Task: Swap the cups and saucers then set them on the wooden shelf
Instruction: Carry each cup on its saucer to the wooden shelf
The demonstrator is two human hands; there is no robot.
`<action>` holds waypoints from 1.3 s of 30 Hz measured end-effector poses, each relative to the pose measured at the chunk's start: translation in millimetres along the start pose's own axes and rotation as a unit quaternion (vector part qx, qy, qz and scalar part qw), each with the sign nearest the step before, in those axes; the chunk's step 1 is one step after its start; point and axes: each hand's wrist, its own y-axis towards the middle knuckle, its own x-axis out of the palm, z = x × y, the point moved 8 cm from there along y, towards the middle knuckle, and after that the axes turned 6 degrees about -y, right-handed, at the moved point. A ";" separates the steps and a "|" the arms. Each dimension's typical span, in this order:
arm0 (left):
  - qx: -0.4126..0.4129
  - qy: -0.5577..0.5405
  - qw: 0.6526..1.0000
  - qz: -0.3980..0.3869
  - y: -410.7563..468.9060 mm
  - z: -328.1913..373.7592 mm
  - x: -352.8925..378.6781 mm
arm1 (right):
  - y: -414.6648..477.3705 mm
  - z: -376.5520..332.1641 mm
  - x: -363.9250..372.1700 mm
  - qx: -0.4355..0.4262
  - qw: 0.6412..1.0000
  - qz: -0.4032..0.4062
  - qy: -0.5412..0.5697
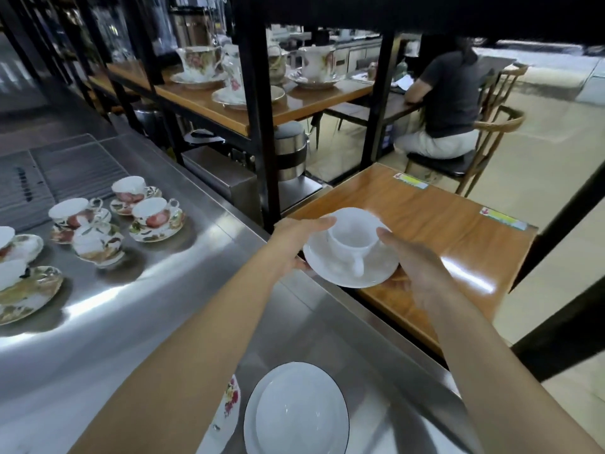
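Note:
A plain white cup stands on a plain white saucer, handle toward me. My left hand grips the saucer's left rim, my right hand its right rim, holding it above the near edge of the lower wooden shelf. A second white cup on a white saucer sits on the steel counter near me, beside a floral saucer. Several floral cups on saucers stand at the counter's left.
The upper wooden shelf holds floral cups on saucers behind black metal posts. A steel counter runs under my arms. A person sits on a chair at the right, beyond the shelf.

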 end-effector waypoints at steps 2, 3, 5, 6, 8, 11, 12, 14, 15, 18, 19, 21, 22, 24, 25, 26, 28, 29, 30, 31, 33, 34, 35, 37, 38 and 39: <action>-0.005 0.019 1.000 -0.019 8.8 -0.9 13.1 | 4.6 6.8 -9.1 0.011 1.000 0.014 0.004; -0.007 0.028 0.999 -0.026 12.3 -1.5 18.4 | 7.1 9.2 -12.7 0.013 1.000 0.020 0.005; -0.009 0.027 0.999 -0.037 15.6 -1.2 27.1 | 11.1 12.8 -18.4 0.012 0.999 0.029 0.012; -0.010 0.029 0.999 -0.041 17.5 -1.2 30.8 | 13.3 13.7 -20.2 0.012 0.999 0.031 0.014; -0.010 0.039 0.998 -0.043 24.4 -3.3 37.2 | 18.4 17.4 -24.0 0.020 0.999 0.041 0.020; -0.019 0.046 0.998 -0.033 34.1 -8.3 42.5 | 25.1 23.7 -28.9 0.036 0.997 0.059 0.029; -0.021 0.046 0.998 -0.033 37.1 -9.4 44.4 | 26.8 25.4 -29.8 0.041 0.997 0.061 0.030; -0.027 0.053 0.998 -0.029 40.7 -10.8 47.1 | 29.6 27.9 -30.7 0.050 0.996 0.063 0.030; -0.032 0.058 0.998 -0.025 43.8 -11.9 48.2 | 31.1 28.5 -30.9 0.053 0.996 0.063 0.031; -0.037 0.066 0.997 -0.019 51.9 -12.8 51.5 | 35.8 29.9 -31.0 0.058 0.996 0.059 0.039; -0.037 0.070 0.997 -0.018 53.7 -12.5 52.7 | 36.6 30.1 -30.9 0.061 0.996 0.058 0.042; -0.037 0.078 0.996 -0.016 57.2 -12.3 54.4 | 38.9 30.9 -31.4 0.064 0.995 0.058 0.047; -0.036 0.080 0.996 -0.016 58.6 -12.4 54.9 | 39.9 31.2 -31.7 0.066 0.995 0.058 0.049; -0.033 0.083 0.996 -0.018 62.1 -12.8 56.0 | 40.6 31.2 -32.1 0.069 0.995 0.058 0.049; -0.033 0.085 0.996 -0.019 63.2 -13.2 56.3 | 40.8 30.9 -31.6 0.070 0.995 0.057 0.048; -0.033 0.085 0.996 -0.021 64.7 -13.3 56.8 | 42.3 31.5 -30.9 0.072 0.995 0.056 0.050; -0.033 0.080 0.996 -0.030 67.4 -13.1 57.3 | 46.4 34.1 -28.9 0.076 0.994 0.053 0.061; -0.033 0.076 0.996 -0.033 67.2 -13.3 57.8 | 48.0 35.1 -28.8 0.076 0.993 0.054 0.065; -0.032 0.075 0.996 -0.031 67.0 -12.8 57.6 | 50.2 36.0 -28.8 0.077 0.993 0.056 0.069; -0.029 0.075 0.996 -0.027 66.9 -11.5 56.7 | 51.6 36.4 -27.7 0.079 0.993 0.056 0.072; -0.018 0.074 0.997 -0.027 66.5 -8.5 56.4 | 55.8 38.2 -26.5 0.079 0.992 0.052 0.084; -0.016 0.062 0.998 -0.027 67.4 -7.8 57.1 | 58.3 38.4 -26.4 0.078 0.991 0.049 0.095; -0.014 0.041 0.999 -0.019 67.7 -6.8 55.8 | 59.8 38.0 -26.3 0.078 0.990 0.048 0.109; -0.018 -0.012 1.000 0.008 69.9 -6.6 48.4 | 62.6 36.1 -25.2 0.073 0.987 0.049 0.135; -0.028 -0.043 0.999 0.018 71.9 -9.1 44.3 | 63.7 34.4 -23.9 0.069 0.985 0.048 0.149; -0.041 -0.067 0.997 0.023 72.9 -12.7 41.2 | 64.7 32.3 -22.2 0.063 0.984 0.046 0.160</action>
